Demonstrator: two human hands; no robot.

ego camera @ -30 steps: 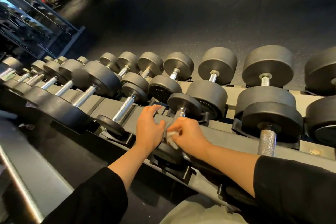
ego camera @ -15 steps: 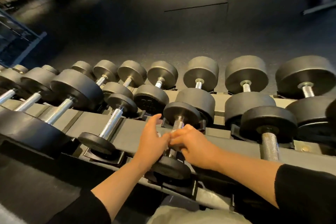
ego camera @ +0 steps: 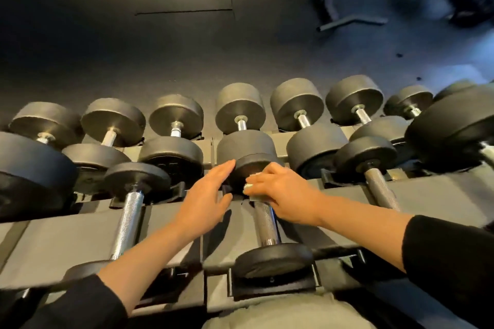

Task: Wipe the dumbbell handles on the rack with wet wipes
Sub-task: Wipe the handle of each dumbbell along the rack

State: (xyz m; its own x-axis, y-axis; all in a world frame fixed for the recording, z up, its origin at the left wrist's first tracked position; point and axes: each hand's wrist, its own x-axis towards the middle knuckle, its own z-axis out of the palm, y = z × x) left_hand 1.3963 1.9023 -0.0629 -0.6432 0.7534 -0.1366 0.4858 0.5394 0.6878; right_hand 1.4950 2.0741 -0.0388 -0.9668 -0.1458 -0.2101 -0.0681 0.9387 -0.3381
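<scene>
Wiping the knurled steel handle (ego camera: pixel 264 222), front rail of the rack (ego camera: pixel 66 243).
My right hand (ego camera: pixel 283 195) clamps a white wipe (ego camera: pixel 251 191) around the handle's far end; my left hand (ego camera: pixel 205 200) rests flat, fingers straight; the wipe is mostly hidden.

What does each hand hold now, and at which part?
The right hand grips a wet wipe around the dumbbell handle, at its far end. The left hand holds nothing.

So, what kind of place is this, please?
Most likely a gym's free-weights area: black round-headed dumbbells with knurled steel handles lie in rows on a grey metal rack, above dark rubber flooring, with a metal equipment frame behind.
</scene>
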